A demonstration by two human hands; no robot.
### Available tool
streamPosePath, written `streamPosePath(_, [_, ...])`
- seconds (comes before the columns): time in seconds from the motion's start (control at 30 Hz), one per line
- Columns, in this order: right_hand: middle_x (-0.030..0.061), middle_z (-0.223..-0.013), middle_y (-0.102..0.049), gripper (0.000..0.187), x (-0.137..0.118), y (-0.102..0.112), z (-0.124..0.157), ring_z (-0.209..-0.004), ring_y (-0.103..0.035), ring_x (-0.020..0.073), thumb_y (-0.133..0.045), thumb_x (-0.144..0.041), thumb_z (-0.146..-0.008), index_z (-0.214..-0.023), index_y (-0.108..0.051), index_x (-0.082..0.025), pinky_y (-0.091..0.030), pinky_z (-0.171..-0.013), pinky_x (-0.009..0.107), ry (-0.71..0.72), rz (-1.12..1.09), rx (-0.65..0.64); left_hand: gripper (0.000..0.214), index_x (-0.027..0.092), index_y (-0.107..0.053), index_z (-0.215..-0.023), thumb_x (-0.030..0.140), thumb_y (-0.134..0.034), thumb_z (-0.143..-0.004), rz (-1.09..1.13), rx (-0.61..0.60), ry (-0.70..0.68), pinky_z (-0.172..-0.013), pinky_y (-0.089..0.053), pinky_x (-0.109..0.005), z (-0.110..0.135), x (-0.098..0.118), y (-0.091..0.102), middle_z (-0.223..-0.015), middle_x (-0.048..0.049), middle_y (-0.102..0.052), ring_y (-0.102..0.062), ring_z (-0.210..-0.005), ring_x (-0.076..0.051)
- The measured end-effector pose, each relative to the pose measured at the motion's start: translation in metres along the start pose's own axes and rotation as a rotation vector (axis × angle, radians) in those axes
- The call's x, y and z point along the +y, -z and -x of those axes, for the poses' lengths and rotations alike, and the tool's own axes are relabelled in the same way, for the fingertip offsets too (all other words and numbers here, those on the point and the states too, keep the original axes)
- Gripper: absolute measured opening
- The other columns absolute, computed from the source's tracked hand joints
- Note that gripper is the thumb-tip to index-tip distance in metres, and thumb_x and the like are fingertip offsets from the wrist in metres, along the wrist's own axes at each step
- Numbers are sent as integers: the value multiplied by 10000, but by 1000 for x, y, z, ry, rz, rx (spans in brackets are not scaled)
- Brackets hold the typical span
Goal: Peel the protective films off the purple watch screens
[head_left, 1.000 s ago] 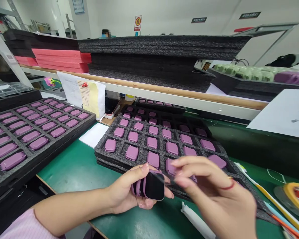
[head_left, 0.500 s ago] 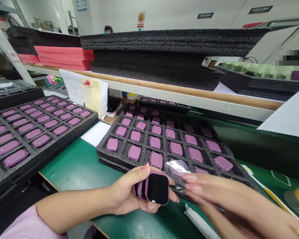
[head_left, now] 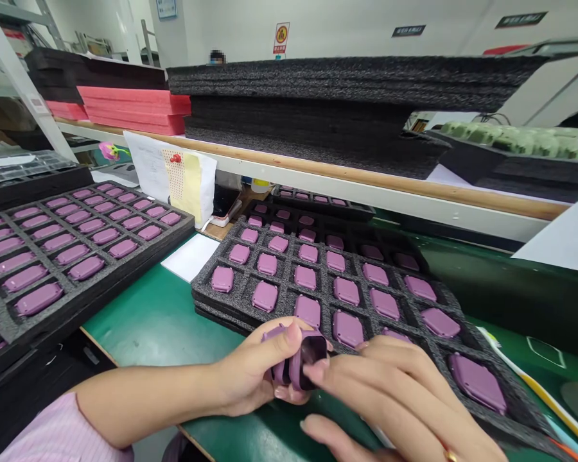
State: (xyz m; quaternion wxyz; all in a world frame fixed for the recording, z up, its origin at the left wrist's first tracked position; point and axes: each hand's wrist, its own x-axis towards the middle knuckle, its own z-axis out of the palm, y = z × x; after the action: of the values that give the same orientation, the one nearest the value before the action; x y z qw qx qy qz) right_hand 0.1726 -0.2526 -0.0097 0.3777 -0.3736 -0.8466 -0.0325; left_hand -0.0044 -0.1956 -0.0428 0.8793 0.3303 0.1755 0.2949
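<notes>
My left hand grips a small stack of purple smartwatches, thumb on top and fingers beneath. The front one turns its dark glossy screen to the right. My right hand reaches in from the right, a fingertip touching that screen and the thumb held apart below. I see nothing held in it. Behind both hands lies a black foam tray with purple watch cases in its compartments, several of them face down.
Another foam tray of purple cases is at the left. White paper lies between the trays on the green table. A shelf stacked with black foam crosses behind. A yellow-and-white brush lies at the right.
My right hand has moved left onto the front watch's screen. The clear film that was at its fingertips is out of sight. The watches have turned and tilted in my left hand.
</notes>
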Motion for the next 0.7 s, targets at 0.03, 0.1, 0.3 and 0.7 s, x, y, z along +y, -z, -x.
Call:
streamPosePath(0.03, [39, -855, -763, 468, 1, -4, -2, -763, -701, 205, -760, -338, -874, -1298, -598, -223, -610, -720, 347, -20, 4, 11, 564, 172, -558, -864, 665, -784, -710, -40, 10, -18, -407, -221, -184, 0, -2, 0, -629, 49, -531, -356, -422, -30])
streamPosePath(0.1, [29, -786, -700, 489, 3, -11, -4, -688, -654, 174, -719, -388, -905, -1327, -557, -198, -584, -617, 303, -76, -42, 15, 573, 179, -536, -844, 653, -813, -680, -108, 28, -32, -408, -214, -184, 0, -4, 1, -621, 51, -546, -367, -424, -29])
streamPosePath(0.3, [45, -1003, -715, 399, 8, -10, -7, -898, -687, 156, -717, -374, -906, -1245, -568, -224, -594, -754, 234, -160, -150, 38, 508, 149, -610, -829, 609, -798, -726, 35, 100, -13, -388, -192, -179, -2, 2, -2, -594, 45, -535, -366, -411, -27])
streamPosePath(0.7, [62, -1011, -753, 399, 41, 16, -13, -894, -717, 226, -727, -279, -853, -1227, -597, -232, -574, -839, 400, -64, 49, 14, 438, 158, -578, -854, 497, -833, -744, 33, 7, 61, -439, -220, -182, -2, 2, 1, -655, 3, -643, -429, -437, -27])
